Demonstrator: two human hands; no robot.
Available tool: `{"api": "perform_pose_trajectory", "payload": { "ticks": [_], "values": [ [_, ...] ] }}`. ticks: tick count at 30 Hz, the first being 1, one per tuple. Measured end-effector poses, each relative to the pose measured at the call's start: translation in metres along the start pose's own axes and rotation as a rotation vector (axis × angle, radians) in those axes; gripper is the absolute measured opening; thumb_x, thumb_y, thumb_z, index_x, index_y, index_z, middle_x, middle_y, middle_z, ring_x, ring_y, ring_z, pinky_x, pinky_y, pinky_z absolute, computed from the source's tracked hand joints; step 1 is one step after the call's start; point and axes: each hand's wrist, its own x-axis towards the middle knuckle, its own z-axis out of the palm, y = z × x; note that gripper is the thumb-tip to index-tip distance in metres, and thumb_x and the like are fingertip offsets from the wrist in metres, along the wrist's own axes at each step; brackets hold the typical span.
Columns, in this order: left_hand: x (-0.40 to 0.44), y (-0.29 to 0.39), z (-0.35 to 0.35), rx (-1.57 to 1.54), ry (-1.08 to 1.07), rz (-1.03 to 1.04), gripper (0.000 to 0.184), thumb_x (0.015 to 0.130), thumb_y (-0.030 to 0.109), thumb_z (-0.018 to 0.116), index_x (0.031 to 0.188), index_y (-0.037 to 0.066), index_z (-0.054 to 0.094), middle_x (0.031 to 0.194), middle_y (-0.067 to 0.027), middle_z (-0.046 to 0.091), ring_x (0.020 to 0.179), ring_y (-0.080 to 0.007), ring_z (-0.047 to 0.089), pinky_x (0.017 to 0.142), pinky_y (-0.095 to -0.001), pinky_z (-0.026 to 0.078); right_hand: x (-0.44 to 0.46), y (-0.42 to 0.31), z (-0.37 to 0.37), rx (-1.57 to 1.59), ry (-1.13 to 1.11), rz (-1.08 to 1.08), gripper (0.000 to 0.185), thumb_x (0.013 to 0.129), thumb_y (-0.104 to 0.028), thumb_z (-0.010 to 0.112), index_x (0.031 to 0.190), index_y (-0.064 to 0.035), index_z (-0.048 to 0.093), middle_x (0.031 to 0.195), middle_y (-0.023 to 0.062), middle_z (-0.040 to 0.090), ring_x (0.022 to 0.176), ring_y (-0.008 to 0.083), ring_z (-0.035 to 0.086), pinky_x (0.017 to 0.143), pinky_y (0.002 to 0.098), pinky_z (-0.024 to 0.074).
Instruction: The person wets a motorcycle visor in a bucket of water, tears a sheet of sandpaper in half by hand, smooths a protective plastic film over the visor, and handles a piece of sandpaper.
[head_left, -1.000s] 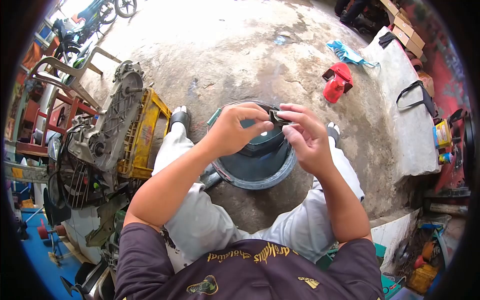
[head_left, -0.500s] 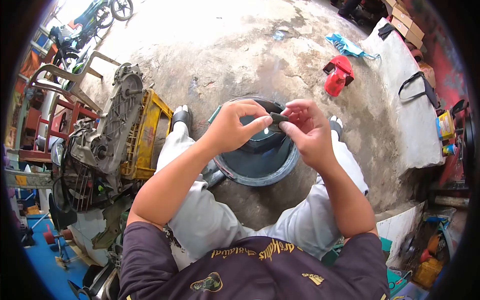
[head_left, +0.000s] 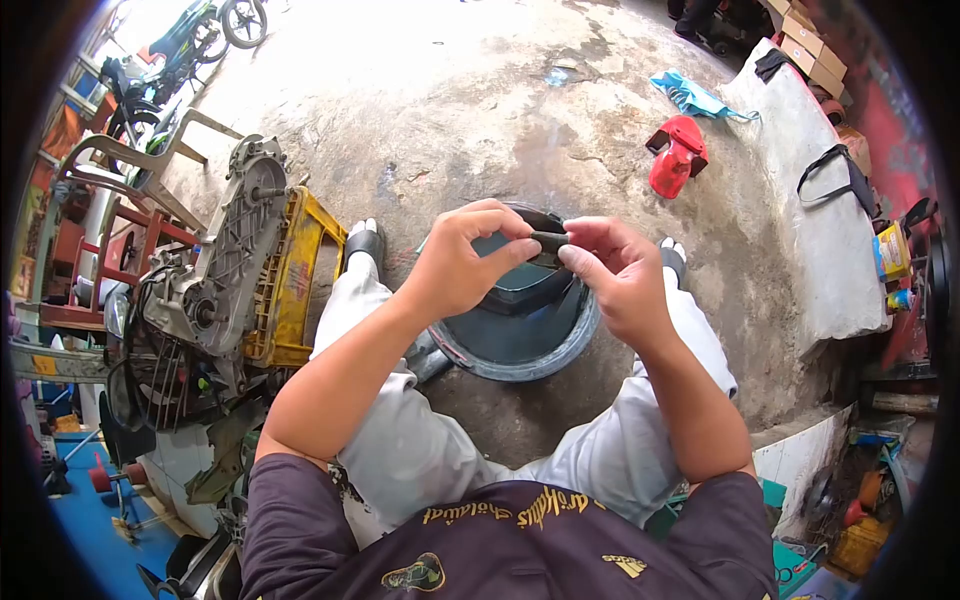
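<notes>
Between my two hands, over a tub, is a small dark strip-like piece (head_left: 549, 240); its exact kind I cannot make out. The thumb and fingertips of my left hand (head_left: 470, 250) pinch its left end. My right hand (head_left: 620, 270) has the other end between thumb and forefinger. Below them stands a round dark tub (head_left: 520, 372) with bluish-grey liquid in it. A black curved thing (head_left: 530, 298), perhaps rubber, lies across the tub, partly hidden by my hands.
To the left, a large metal engine casing (head_left: 245, 240) leans against a yellow crate (head_left: 300, 270). A red molded part (head_left: 677, 160) and a light-blue cloth (head_left: 695, 95) lie on the concrete floor ahead. A low white ledge (head_left: 790, 190) runs along the right.
The dark piece now lies more level, stretched between both hands. My right fingers have come lower and closed in on it. The view has shifted slightly.
</notes>
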Motion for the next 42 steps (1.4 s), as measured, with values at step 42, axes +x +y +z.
{"api": "perform_pose_trajectory", "payload": {
  "ticks": [42],
  "values": [
    [-0.002, 0.012, 0.006, -0.082, 0.049, -0.051, 0.019, 0.088, 0.019, 0.078, 0.098, 0.003, 0.077, 0.109, -0.0081, 0.067, 0.102, -0.018, 0.061, 0.087, -0.0325, 0.047, 0.001, 0.017, 0.008, 0.146, 0.016, -0.035, 0.008, 0.098, -0.01, 0.072, 0.102, -0.0035, 0.069, 0.09, 0.0018, 0.071, 0.079, 0.0035, 0.06, 0.067, 0.0218, 0.0471]
  ]
}}
